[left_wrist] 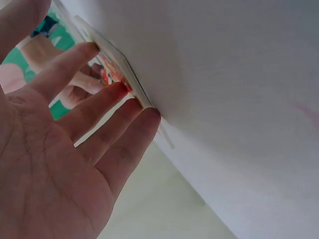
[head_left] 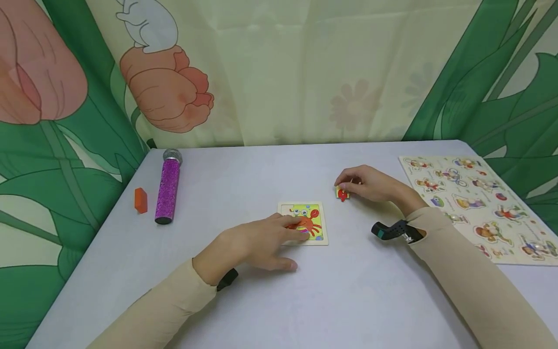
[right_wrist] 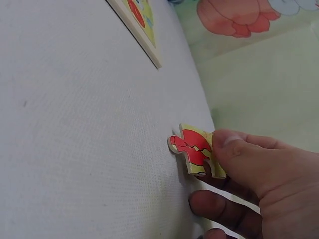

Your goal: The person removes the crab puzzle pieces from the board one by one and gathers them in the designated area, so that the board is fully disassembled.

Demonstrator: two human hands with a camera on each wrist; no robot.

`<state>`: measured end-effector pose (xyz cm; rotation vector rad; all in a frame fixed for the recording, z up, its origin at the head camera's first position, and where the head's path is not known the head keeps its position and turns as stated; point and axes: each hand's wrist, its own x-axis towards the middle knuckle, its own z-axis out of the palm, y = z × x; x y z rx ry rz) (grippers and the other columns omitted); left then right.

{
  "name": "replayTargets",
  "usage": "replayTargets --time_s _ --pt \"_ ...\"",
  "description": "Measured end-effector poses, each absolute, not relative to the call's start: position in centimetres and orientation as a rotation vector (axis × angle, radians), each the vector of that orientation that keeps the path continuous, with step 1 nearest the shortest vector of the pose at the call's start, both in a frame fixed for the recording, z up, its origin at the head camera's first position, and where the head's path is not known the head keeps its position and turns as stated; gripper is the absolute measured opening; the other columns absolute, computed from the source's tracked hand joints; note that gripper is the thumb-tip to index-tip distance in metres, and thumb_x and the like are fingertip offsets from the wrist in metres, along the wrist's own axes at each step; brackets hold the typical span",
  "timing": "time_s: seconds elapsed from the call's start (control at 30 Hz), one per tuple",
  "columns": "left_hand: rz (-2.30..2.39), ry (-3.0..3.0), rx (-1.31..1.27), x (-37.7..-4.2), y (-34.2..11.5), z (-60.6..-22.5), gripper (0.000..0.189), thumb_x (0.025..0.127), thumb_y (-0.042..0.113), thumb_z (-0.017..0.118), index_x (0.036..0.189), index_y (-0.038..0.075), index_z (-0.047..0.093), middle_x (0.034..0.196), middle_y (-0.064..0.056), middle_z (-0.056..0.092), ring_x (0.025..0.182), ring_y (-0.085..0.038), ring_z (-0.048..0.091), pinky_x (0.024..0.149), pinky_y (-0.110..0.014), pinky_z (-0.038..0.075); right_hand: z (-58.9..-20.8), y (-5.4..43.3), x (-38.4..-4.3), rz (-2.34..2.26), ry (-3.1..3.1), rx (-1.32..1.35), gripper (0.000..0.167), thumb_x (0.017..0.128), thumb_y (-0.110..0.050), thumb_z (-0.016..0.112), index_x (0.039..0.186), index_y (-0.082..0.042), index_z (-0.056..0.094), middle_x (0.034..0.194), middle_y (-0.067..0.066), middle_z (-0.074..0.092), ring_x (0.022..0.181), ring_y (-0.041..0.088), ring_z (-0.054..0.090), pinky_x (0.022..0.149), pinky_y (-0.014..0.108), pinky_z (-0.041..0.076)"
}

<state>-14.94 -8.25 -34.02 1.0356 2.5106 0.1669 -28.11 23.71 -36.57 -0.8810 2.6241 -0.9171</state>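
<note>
In the head view a small framed crab jigsaw puzzle lies flat at mid-table. Its upper left area shows bare wood beside the crab's eyes. My left hand rests its outstretched fingertips on the puzzle's left part, covering some of the picture. To the right of the puzzle, my right hand pinches a jigsaw piece between thumb and fingers. The piece is yellow with a red claw, has a rounded tab, and is tilted close over the white cloth. The puzzle's frame shows at the top of the right wrist view.
A purple glittery microphone and an orange block lie on the left of the table. On the right, a large picture board lies partly behind my right forearm. A printed curtain hangs along the back edge.
</note>
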Motion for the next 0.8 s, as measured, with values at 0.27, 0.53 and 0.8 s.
replayTargets --time_s 0.27,0.53,0.8 --pt "0.155 2.511 1.074 -15.14 -8.38 -34.28 0.067 0.096 0.049 0.069 0.157 0.035 0.043 0.169 0.000 0.027 0.146 -0.024 0.036 0.114 -0.040 0.040 -36.74 24.07 -28.00 -0.858 2.656 -0.853 0.018 0.100 -0.013 0.067 0.117 -0.013 0.074 0.111 0.001 0.072 0.092 0.019 0.061 0.084 0.034 0.049" --pt "0.126 2.529 1.096 -15.09 -8.33 -34.50 0.057 0.101 0.031 0.066 0.154 0.035 0.048 0.167 0.000 0.031 0.149 -0.027 0.035 0.117 -0.041 0.037 -37.26 23.96 -27.92 -0.890 2.651 -0.890 0.019 0.096 -0.015 0.073 0.116 -0.015 0.075 0.113 0.001 0.072 0.094 0.018 0.063 0.085 0.033 0.050" --pt "0.071 2.580 1.168 -15.05 -7.99 -34.43 0.050 0.103 0.021 0.062 0.150 0.035 0.053 0.163 -0.001 0.038 0.146 -0.025 0.041 0.115 -0.040 0.041 -36.91 23.89 -27.84 -0.875 2.658 -0.893 0.021 0.095 -0.015 0.075 0.116 -0.015 0.075 0.114 0.000 0.072 0.095 0.019 0.064 0.085 0.037 0.050"
